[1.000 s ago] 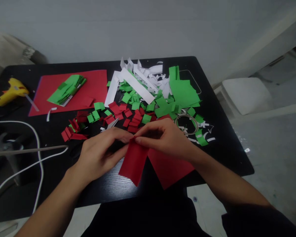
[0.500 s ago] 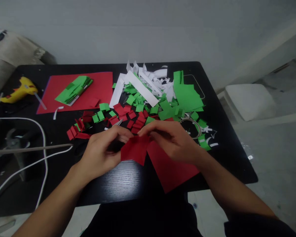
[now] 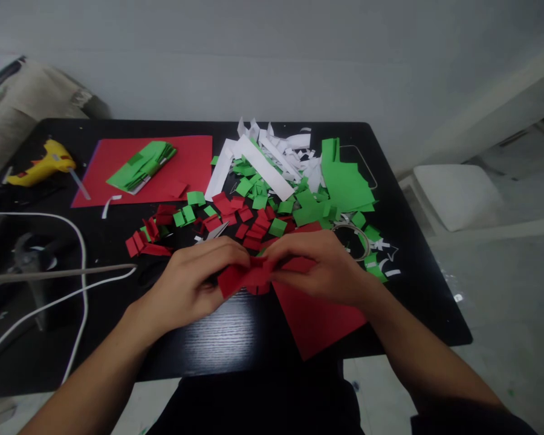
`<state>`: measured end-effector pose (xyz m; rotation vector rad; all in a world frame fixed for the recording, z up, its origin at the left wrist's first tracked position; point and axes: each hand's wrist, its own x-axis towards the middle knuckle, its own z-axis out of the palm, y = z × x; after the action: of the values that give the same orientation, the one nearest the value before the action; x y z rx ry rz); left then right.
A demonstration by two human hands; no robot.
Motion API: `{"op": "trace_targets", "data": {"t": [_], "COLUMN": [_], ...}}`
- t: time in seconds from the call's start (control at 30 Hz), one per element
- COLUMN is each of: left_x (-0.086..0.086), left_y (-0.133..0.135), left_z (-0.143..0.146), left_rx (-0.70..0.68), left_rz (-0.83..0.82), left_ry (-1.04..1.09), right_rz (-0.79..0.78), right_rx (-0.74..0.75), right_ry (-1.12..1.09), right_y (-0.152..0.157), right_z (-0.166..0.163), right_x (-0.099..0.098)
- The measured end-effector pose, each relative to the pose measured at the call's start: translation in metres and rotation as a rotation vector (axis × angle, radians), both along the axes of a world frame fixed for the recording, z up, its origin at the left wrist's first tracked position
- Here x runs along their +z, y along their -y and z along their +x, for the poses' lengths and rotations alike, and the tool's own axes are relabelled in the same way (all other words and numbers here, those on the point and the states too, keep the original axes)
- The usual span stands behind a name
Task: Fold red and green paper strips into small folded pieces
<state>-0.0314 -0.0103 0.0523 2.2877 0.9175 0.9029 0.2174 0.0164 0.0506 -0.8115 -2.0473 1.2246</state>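
Between my two hands is a small piece of red paper (image 3: 245, 278), bent and partly folded. My left hand (image 3: 193, 281) pinches its left side, and my right hand (image 3: 315, 266) pinches its right side with thumb and fingers. Beneath my right hand a larger red sheet (image 3: 308, 320) lies on the black table. Just beyond my fingers are small cut red pieces (image 3: 256, 229) and green pieces (image 3: 258, 190). The metal tip of scissors (image 3: 218, 231) shows behind my left hand, their handles mostly covered.
White paper strips (image 3: 267, 166) and green sheets (image 3: 347, 184) lie at the back. A green folded bundle (image 3: 142, 166) rests on a red sheet (image 3: 194, 163). At the left are a yellow glue gun (image 3: 43, 166) and a white cable (image 3: 84, 272). A tape ring (image 3: 367, 244) sits right.
The small red paper has gone from hanging fairly flat to being bent between my fingers. My right hand's fingers have shifted on it, and my left hand has turned slightly over it.
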Motion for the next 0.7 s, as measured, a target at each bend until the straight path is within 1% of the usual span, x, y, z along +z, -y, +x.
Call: {"op": "trace_targets", "data": {"t": [0.07, 0.2, 0.43, 0.53, 0.7], "left_x": [0.0, -0.006, -0.014, -0.015, -0.018], "left_y": [0.0, 0.003, 0.007, 0.007, 0.005], "left_z": [0.001, 0.0, 0.004, 0.007, 0.008], "left_rx": [0.018, 0.102, 0.249, 0.284, 0.29], "left_rz": [-0.032, -0.117, -0.336, -0.391, -0.39], "left_ry": [-0.004, 0.015, 0.17, 0.229, 0.276], "right_rz": [-0.028, -0.145, -0.322, -0.348, -0.331], "right_rx": [-0.01, -0.07, -0.224, -0.255, -0.271], "right_ry": [-0.018, -0.036, -0.094, -0.153, -0.178], "right_y": [0.0, 0.001, 0.006, 0.008, 0.009], "right_z": [0.0, -0.002, -0.012, -0.015, -0.017], "right_x": [-0.002, -0.005, -0.008, -0.009, -0.014]}}
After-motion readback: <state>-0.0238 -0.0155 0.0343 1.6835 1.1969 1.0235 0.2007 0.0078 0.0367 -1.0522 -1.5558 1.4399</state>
